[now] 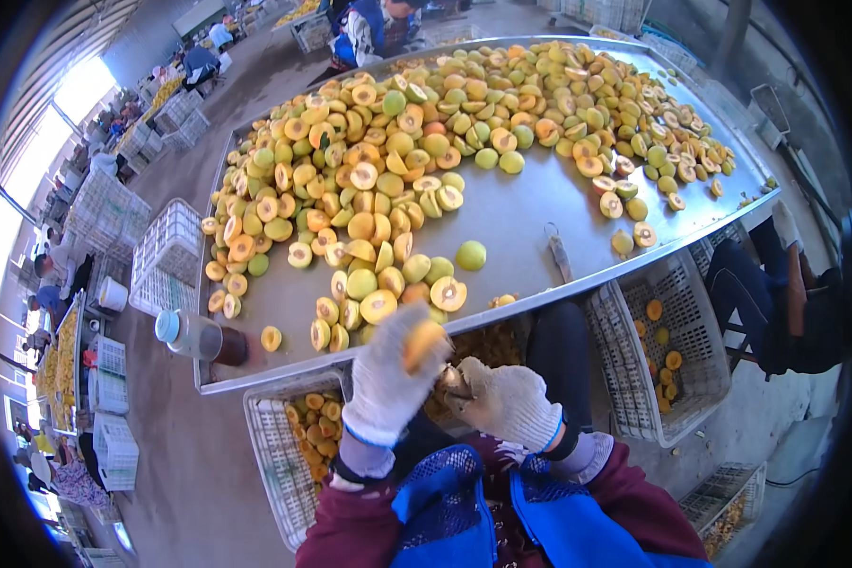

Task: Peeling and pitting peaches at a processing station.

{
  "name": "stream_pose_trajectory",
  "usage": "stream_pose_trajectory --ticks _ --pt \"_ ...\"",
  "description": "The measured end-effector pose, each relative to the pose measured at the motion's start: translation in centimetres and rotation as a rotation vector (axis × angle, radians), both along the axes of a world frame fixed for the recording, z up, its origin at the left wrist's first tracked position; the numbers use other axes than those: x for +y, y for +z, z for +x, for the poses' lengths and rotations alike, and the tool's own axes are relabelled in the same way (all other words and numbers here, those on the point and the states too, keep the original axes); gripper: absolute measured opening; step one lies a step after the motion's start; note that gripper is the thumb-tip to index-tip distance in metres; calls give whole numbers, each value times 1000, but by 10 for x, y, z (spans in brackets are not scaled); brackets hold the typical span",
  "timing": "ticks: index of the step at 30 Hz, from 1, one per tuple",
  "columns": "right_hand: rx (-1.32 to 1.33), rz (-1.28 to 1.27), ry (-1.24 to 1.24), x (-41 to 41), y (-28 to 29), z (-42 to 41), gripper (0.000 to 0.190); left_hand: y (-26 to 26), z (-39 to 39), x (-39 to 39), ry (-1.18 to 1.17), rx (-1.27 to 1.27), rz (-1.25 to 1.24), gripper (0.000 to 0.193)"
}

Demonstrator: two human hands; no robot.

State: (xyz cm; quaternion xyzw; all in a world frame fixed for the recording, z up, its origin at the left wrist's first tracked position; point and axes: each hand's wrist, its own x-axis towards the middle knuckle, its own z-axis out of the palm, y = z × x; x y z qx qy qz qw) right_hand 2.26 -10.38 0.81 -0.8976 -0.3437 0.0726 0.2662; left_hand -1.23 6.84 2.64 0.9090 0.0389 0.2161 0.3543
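Note:
My left hand, in a white knit glove, grips a yellow peach half, blurred by motion. Close beside it, my gloved right hand has its fingers closed around a small metal tool, partly hidden by the fingers. Both hands are just off the near edge of a metal table. A large heap of halved yellow-green peaches covers much of the tabletop, many with brown pits showing. One cut half lies face up near my left hand.
A plastic crate of peach halves is at my left; another with some halves stands at my right. On the table are a bottle of dark liquid and a ringed hand tool. People sit across and at right.

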Motion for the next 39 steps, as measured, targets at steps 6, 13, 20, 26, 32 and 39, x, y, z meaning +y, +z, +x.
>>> stream_pose_trajectory --ticks 6,13,20,26,32,39 --pt "247 147 -40 -3 6 -7 36 -23 -12 5 -51 -60 -1387 52" --pt "319 163 -78 2 8 -13 39 -18 -20 -26 6 -109 -1607 57" --pt "61 494 -245 12 2 -15 35 -22 -26 -37 -58 -111 -1489 58" --pt "43 473 -132 9 8 -10 35 -21 -32 -47 81 -9 -1100 27" --pt "247 332 -69 4 11 -24 33 -16 -22 -34 75 -131 -1515 49" --pt "224 220 -36 5 12 -21 38 -21 -26 -38 64 -171 -1450 53"
